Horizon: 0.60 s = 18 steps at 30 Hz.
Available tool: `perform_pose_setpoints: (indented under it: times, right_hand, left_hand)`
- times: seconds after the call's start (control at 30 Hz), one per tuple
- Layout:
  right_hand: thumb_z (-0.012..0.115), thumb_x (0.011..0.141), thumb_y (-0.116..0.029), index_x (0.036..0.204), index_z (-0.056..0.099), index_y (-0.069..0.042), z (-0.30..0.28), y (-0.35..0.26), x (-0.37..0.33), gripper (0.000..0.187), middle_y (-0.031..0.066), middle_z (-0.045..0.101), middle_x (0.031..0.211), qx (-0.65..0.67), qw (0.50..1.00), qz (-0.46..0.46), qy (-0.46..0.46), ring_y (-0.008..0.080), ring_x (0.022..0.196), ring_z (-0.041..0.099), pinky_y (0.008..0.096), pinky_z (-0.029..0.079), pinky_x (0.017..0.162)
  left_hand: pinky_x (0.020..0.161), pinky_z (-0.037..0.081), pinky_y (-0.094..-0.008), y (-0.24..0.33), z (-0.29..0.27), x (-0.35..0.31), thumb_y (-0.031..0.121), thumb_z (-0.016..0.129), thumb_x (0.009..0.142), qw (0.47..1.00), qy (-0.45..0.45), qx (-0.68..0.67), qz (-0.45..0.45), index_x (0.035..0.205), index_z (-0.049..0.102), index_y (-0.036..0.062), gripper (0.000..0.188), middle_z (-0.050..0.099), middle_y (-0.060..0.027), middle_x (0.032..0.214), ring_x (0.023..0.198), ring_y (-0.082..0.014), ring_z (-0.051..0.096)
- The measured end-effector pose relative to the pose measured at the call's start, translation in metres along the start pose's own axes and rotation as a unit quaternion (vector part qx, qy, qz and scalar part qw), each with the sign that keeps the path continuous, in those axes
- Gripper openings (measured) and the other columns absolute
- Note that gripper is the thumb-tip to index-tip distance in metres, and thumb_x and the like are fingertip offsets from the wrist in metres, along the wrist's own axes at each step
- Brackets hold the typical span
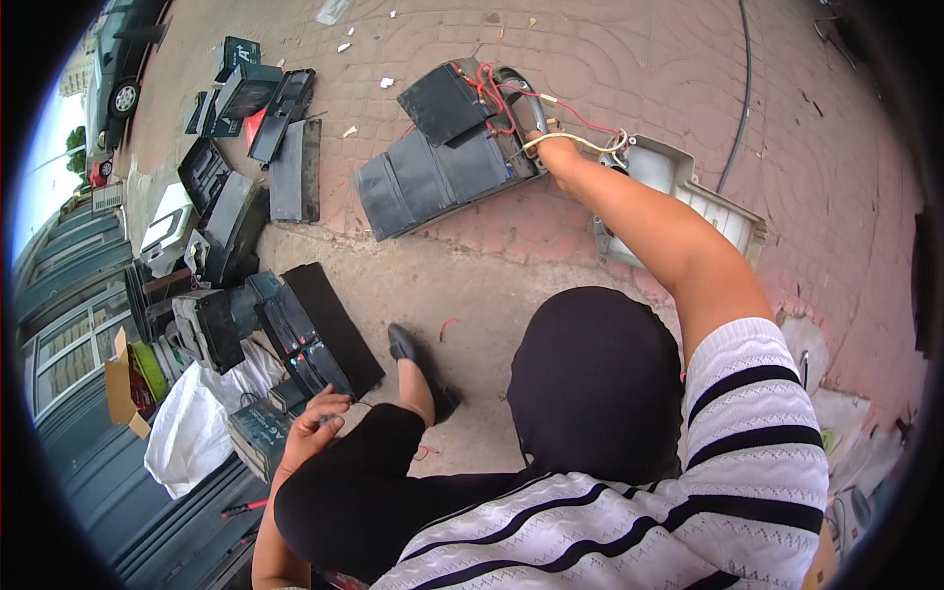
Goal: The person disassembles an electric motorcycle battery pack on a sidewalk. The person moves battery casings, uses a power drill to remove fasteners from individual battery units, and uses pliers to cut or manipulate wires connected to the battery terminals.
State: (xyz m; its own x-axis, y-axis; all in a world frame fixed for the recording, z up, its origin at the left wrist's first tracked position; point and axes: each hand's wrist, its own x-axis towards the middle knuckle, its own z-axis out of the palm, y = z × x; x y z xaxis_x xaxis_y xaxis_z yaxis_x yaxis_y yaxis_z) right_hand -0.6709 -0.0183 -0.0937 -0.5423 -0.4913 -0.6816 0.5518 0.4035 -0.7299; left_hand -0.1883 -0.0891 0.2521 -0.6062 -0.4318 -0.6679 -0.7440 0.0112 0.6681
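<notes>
Extended well forward at the right hand [554,152], down at the wired end of the dark grey battery block [433,177], on the paving ahead, left of the pale casing [678,187]. Partly hidden at the fingers; cannot tell whether closed on a wire, on the grey metal tube [529,101] or on nothing. Half curled at the left hand [317,421], near the lower end of a black battery [339,329]; cannot tell about any small thing within. Main worry: shorting. Crowded there with red wires [490,93] and a yellowish wire [580,141], the latter apparently draped over the right wrist. Given any bare end (too small to judge in this view), liable to spark on meeting a terminal or the tube. Second worry: snagging. Apparently strung from block to casing, hence apt to tear loose under a jerk of the arm or a shift of either end. Third: slipping. Seen aslant, on or against the block (cannot tell which): a smaller dark battery [442,106], perhaps ready to slide after a nudge, with some chance of pinched fingers or pulled leads.
</notes>
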Motion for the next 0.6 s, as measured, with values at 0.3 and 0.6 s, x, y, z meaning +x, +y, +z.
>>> perform_pose_setpoints:
  times: [0.3,0.6]
  right_hand:
    - [0.059,0.088,-0.033,0.103,0.067,0.0,0.001,-0.001,-0.033,0.037,0.0152,0.065,0.102,-0.064,0.996,0.065,0.01,0.0246,0.094,0.057,0.0409,0.043,0.083]
    - [0.052,0.085,-0.024,0.114,0.061,0.006,-0.03,0.106,-0.077,0.043,0.0202,0.065,0.105,-0.062,0.982,0.163,0.066,0.0315,0.096,0.061,0.0418,0.044,0.083]
  left_hand:
    - [0.113,0.027,-0.0369,0.058,0.02,0.141,0.003,0.057,0.093,0.996,0.017,0.049,0.079,0.112,0.063,0.0028,0.02,0.063,-0.0053,0.12,0.127,-0.0197,0.047]
    - [0.104,0.039,-0.0337,-0.024,0.018,0.238,0.025,0.057,0.098,0.988,0.101,-0.098,-0.071,0.135,0.048,0.0009,0.045,0.058,-0.0101,0.131,0.122,-0.0205,0.052]
